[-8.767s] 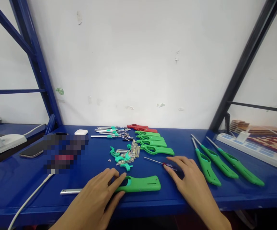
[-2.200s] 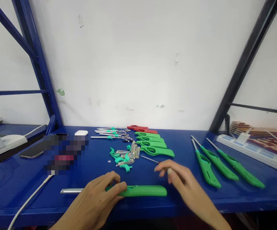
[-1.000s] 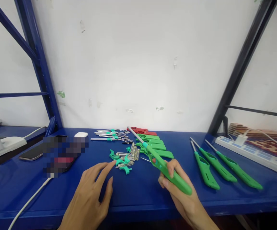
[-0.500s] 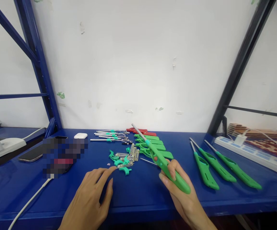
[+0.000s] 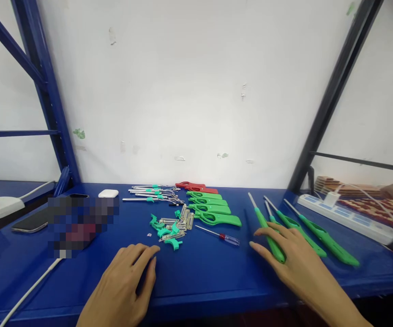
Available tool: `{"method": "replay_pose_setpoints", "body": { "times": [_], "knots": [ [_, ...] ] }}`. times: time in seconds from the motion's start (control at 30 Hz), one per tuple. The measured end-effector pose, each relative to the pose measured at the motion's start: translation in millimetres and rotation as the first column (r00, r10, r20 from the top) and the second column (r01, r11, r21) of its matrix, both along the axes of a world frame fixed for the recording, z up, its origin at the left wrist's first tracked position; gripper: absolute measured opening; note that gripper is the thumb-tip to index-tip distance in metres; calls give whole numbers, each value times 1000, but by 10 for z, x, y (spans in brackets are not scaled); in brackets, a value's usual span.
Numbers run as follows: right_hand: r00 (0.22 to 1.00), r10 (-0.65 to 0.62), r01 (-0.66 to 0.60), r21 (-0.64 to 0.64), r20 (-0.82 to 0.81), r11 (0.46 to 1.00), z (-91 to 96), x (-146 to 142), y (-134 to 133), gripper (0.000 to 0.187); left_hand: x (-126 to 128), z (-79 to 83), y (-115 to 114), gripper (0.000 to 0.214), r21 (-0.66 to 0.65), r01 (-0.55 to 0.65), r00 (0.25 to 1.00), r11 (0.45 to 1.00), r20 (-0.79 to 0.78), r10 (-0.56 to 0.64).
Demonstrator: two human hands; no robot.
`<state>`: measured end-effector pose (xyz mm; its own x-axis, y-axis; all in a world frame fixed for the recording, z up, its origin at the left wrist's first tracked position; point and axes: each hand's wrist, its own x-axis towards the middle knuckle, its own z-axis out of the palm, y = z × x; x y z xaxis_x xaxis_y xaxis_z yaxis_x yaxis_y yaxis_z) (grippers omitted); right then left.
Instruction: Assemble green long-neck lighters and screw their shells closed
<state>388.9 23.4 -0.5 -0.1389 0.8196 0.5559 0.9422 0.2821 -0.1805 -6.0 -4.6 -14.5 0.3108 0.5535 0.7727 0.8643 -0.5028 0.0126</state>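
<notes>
The blue table (image 5: 196, 277) stretches in front of the person, both arms reaching in over its near edge; a broad strip of it lies between the left hand (image 5: 123, 277) and the right hand (image 5: 281, 245), with the screwdriver (image 5: 222, 235) at that strip's far side; the wall (image 5: 183, 91) bounds the back, a white power strip (image 5: 349, 220) the right, and a white cable (image 5: 52, 265) trails toward the near edge at left. The left hand is loosely spread, thumb parted from the fingers, near the teal triggers (image 5: 174, 244); the green lighter (image 5: 262, 220) is slantwise under the right hand, handle showing between thumb and index finger, nozzle toward the wall; I cannot tell whether those fingers grip it or merely touch it; three more lighters (image 5: 326, 237) lie just to its right, one partly covered by the hand.
</notes>
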Motion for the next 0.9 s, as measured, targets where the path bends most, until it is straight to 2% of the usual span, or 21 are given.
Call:
{"method": "replay_pose_setpoints", "body": {
  "times": [0.1, 0.27, 0.4, 0.57, 0.77, 0.9],
  "knots": [
    [993, -12, 10, 21, 121, 1000, -85, 120, 84, 36, -4, 1, -2, 24, -2, 21, 1000, 1000, 0, -21],
    [984, -32, 25, 40, 176, 999, -119, 194, 183, 36, -16, -17, -4, 21, -2, 31, 999, 1000, -23, -31],
    [967, 33, -38, 15, 251, 999, 19, 103, 278, 31, -24, -26, 6, 20, 17, 36, 999, 999, -16, -35],
    [911, 207, -178, -113, 357, 978, 233, -204, 525, 31, -18, 8, 11, 19, 41, 43, 999, 998, -25, -42],
    [865, 264, -177, -233, 427, 956, 358, -330, 874, 32, 3, 41, -9, 19, 45, 67, 996, 997, -56, -64],
    [854, 325, -212, -299, 406, 930, 405, -294, 913, 32, 17, 48, -23, 19, 18, 76, 996, 997, -55, -75]
  ]
}}
